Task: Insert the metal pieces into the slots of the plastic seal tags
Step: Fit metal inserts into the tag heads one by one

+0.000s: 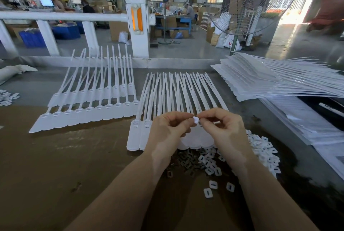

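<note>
Loose white caps (pixel 212 186) and dark metal pieces (pixel 188 161) lie heaped on the table (pixel 55 156) just below both wrists. Left hand (pixel 167 130) and right hand (pixel 223 128) each have a pinching grip on one small white cap (pixel 195 119), held above the row of seal tags (pixel 141 133). Metal insert is probably between the right fingertips, too small to confirm; best to square it to the slot before pushing.
</note>
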The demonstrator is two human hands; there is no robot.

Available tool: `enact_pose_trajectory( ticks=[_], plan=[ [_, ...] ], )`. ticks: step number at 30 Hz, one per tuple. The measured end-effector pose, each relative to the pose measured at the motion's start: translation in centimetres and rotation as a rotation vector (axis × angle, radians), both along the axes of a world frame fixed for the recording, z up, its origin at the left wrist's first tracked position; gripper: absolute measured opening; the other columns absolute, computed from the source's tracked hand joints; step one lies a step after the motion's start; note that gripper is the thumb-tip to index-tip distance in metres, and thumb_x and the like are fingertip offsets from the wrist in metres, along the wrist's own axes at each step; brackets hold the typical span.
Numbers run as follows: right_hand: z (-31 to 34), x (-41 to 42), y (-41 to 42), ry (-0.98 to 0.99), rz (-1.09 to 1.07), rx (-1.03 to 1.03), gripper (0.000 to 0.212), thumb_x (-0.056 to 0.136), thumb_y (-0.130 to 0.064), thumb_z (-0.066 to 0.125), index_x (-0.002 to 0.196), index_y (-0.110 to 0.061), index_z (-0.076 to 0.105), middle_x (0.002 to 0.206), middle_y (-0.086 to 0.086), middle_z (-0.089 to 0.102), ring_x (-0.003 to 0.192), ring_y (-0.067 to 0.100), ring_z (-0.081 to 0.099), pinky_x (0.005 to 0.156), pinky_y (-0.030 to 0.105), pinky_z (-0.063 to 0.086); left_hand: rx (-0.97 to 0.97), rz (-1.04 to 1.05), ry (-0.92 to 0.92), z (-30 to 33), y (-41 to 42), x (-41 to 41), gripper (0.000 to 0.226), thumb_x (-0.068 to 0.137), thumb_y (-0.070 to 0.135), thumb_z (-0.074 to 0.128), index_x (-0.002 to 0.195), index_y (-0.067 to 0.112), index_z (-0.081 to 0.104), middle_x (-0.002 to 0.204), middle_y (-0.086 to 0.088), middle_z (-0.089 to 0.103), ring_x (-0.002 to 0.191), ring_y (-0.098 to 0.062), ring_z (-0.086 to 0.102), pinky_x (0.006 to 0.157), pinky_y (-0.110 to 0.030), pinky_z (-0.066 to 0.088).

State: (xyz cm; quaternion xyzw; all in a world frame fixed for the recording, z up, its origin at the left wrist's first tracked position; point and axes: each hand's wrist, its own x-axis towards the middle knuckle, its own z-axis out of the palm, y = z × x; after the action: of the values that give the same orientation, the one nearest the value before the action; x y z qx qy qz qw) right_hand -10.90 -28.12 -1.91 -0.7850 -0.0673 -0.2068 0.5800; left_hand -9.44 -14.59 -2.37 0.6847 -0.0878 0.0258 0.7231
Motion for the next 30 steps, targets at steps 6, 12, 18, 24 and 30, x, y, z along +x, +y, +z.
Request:
enact_pose_trajectory(
  ticks=[6,12,18,24,30],
  plan=[
    [0.0,0.0,0.1,0.000,0.004,-0.038,0.014,0.083,-0.005,0.064,0.080,-0.016,0.072,0.073,-0.006,0.068,0.071,0.002,0.060,0.065,0.014,0.046,0.001,0.012,0.022,-0.3,0.0,0.1,0.012,0.078,0.014,0.073,0.076,0.026,0.072,0.074,0.000,0.073,0.061,-0.003,0.062,0.057,-0.011,0.047],
    [-0.2,0.1,0.1,-0.013,0.000,-0.059,0.012,0.082,-0.006,0.065,0.079,-0.016,0.072,0.074,-0.005,0.068,0.071,0.003,0.060,0.063,0.012,0.044,0.035,0.029,0.007,-0.2,0.0,0.1,0.014,0.080,0.008,0.071,0.079,0.022,0.071,0.073,0.000,0.072,0.062,-0.003,0.062,0.058,-0.010,0.047],
    [-0.4,0.2,0.0,-0.045,-0.064,-0.088,0.014,0.082,-0.004,0.065,0.080,-0.016,0.071,0.074,-0.009,0.065,0.071,-0.002,0.057,0.062,0.008,0.040,0.249,0.133,-0.054,0.8,0.9,0.5,0.024,0.084,0.005,0.064,0.077,0.028,0.069,0.072,0.009,0.068,0.067,0.002,0.060,0.063,-0.008,0.046],
    [-0.5,0.2,-0.1,-0.031,-0.067,-0.072,0.013,0.083,-0.005,0.064,0.080,-0.015,0.071,0.072,-0.012,0.064,0.069,-0.003,0.055,0.061,0.007,0.040,0.547,0.424,-0.059,1.9,5.1,2.7,0.028,0.093,0.007,0.049,0.083,0.029,0.063,0.084,0.010,0.064,0.055,-0.008,0.051,0.047,-0.016,0.042],
    [-0.5,0.2,-0.1,-0.026,-0.073,-0.064,0.014,0.082,-0.005,0.064,0.078,-0.016,0.071,0.073,-0.012,0.064,0.070,-0.001,0.055,0.062,0.008,0.041,0.886,0.661,0.061,0.4,8.3,3.8,0.028,0.091,0.000,0.046,0.109,0.013,0.064,0.106,-0.009,0.066,0.081,-0.023,0.059,0.069,-0.030,0.045]
  ],
)
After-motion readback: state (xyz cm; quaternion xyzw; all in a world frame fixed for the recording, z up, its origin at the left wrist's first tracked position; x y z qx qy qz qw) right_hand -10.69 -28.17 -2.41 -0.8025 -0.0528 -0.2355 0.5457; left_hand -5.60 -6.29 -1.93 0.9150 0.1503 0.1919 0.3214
